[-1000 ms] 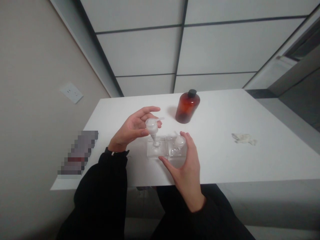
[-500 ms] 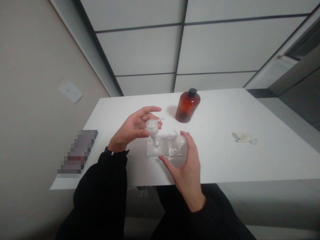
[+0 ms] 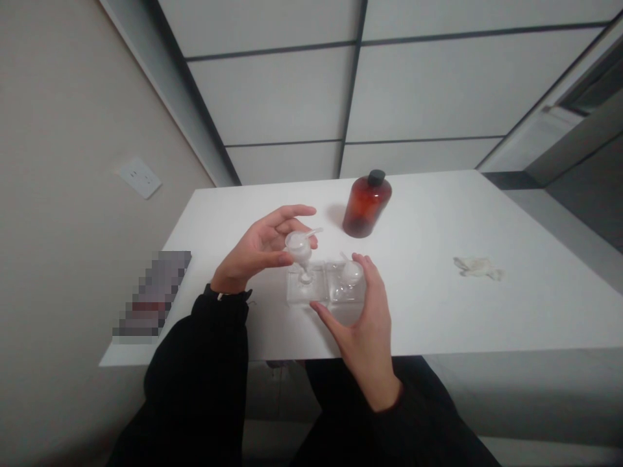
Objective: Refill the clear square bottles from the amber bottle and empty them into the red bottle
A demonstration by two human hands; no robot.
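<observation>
A clear square-sided container [image 3: 317, 298] with two sections side by side stands on the white table. Above its left section, a translucent pump head [image 3: 298, 245] has its thin spout pointing right. My left hand [image 3: 257, 250] holds this pump head at its left side with the thumb, the other fingers loosely curved behind it. A whitish pump head [image 3: 351, 272] sits over the right section. My right hand [image 3: 367, 321] grips around the right section, thumb at the front edge and fingers at the back right.
A brown bottle [image 3: 366, 206] with a black cap stands behind the container. To the right lies a crumpled white wipe [image 3: 477, 267]. A blurred-out flat object [image 3: 153, 293] rests near the table's left edge, beside the wall with a socket plate [image 3: 139, 177].
Almost nothing differs: the whole view has shifted very slightly, and both hands keep their places at the container and pump head.
</observation>
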